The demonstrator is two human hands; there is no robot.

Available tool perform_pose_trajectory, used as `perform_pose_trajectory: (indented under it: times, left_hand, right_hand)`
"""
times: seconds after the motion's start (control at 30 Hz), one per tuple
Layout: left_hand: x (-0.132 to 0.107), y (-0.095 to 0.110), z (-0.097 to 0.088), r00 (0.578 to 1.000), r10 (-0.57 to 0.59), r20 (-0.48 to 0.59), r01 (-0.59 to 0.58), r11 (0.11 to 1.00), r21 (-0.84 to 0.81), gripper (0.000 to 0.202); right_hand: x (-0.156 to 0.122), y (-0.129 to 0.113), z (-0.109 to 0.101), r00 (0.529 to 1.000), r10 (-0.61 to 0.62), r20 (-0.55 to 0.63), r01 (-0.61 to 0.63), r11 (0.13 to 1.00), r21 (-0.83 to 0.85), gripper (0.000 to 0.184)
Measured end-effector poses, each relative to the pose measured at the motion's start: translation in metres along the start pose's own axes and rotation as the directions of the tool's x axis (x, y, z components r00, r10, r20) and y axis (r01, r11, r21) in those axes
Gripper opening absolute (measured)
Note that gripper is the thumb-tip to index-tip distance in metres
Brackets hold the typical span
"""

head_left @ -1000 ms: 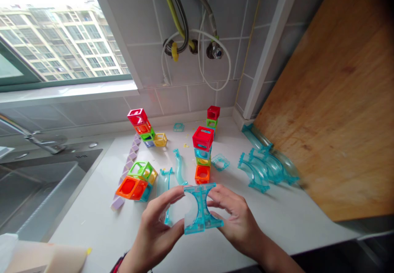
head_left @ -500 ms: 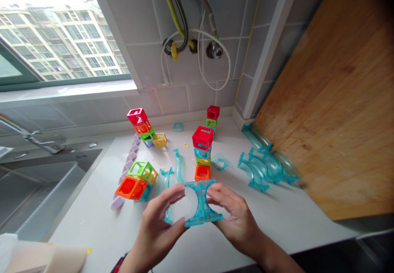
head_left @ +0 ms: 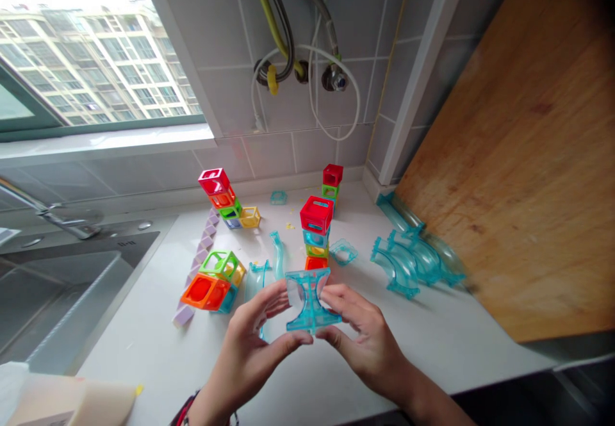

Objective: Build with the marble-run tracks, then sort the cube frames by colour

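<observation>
Both my hands hold one clear teal curved track piece point(head_left: 309, 301) upright above the white counter point(head_left: 432, 343). My left hand point(head_left: 250, 346) grips its left side with thumb and fingers; my right hand point(head_left: 365, 339) pinches its right side. Just behind the piece stands a tower of coloured cubes point(head_left: 316, 234) with a red cube on top. A green and orange cube cluster point(head_left: 214, 282) lies to the left of my hands, and another teal track piece point(head_left: 276, 262) lies between that cluster and the tower.
Several teal curved tubes point(head_left: 413, 253) lie at the right by a wooden board point(head_left: 519, 176). Two more cube stacks point(head_left: 225, 202) point(head_left: 331, 186) stand near the tiled wall. A purple zigzag strip point(head_left: 196, 266) borders the steel sink point(head_left: 52, 291) at left.
The teal piece has risen a little and moved away from me toward the cube tower. My fingers have shifted lower on it.
</observation>
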State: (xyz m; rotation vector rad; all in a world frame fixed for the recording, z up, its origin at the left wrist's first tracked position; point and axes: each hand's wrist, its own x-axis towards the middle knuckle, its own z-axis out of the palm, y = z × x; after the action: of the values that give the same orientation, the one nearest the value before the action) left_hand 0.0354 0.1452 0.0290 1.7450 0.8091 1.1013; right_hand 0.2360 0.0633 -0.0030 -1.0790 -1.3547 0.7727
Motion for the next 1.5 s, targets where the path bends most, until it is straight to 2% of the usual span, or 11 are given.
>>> perform_pose_trajectory:
  times: [0.13,0.23,0.37,0.5,0.67,0.8,1.07,1.2,1.37,1.5]
  left_hand:
    - [0.000,-0.004,-0.001,0.994,-0.110,0.018,0.112,0.987,-0.114,0.067]
    - [0.001,-0.004,-0.001,0.970,-0.213,0.117,0.234,0.949,-0.210,0.065]
    - [0.008,0.004,0.002,0.915,-0.285,0.285,0.381,0.843,-0.379,0.051]
    - [0.014,0.008,0.006,0.887,-0.318,0.333,0.445,0.781,-0.439,0.063]
    - [0.012,-0.001,0.006,0.906,-0.334,0.260,0.417,0.810,-0.412,0.055]
    - [0.009,-0.008,0.002,0.900,-0.385,0.203,0.435,0.827,-0.357,0.052]
    - [0.009,-0.015,-0.006,0.902,-0.351,0.251,0.417,0.859,-0.297,0.034]
    - [0.013,-0.011,-0.003,0.926,-0.292,0.239,0.340,0.921,-0.192,0.027]
    - [0.014,-0.006,0.005,0.965,-0.137,0.223,0.140,0.990,0.002,0.024]
    - [0.010,-0.012,0.011,0.990,-0.026,0.138,0.016,0.997,0.073,0.026]
  right_hand:
    - [0.000,-0.003,0.000,0.996,0.075,0.047,-0.079,0.993,0.089,0.044]
    - [0.000,-0.006,-0.001,0.990,0.119,0.073,-0.129,0.980,0.151,0.042]
    - [0.002,-0.011,-0.001,0.981,0.171,0.093,-0.189,0.954,0.234,0.040]
    - [0.004,-0.013,0.000,0.974,0.213,0.079,-0.227,0.939,0.260,0.037]
    - [0.003,-0.010,0.000,0.964,0.253,0.085,-0.266,0.913,0.310,0.035]
    - [0.003,-0.008,0.000,0.963,0.243,0.119,-0.270,0.899,0.345,0.036]
    - [0.005,-0.009,-0.001,0.955,0.227,0.190,-0.280,0.902,0.328,0.038]
    - [0.006,-0.006,0.002,0.977,0.189,0.096,-0.206,0.951,0.230,0.037]
    - [0.008,-0.001,0.007,0.992,0.096,-0.079,-0.097,0.995,-0.006,0.026]
    - [0.009,0.003,0.010,0.991,0.026,-0.135,-0.042,0.992,-0.116,0.011]
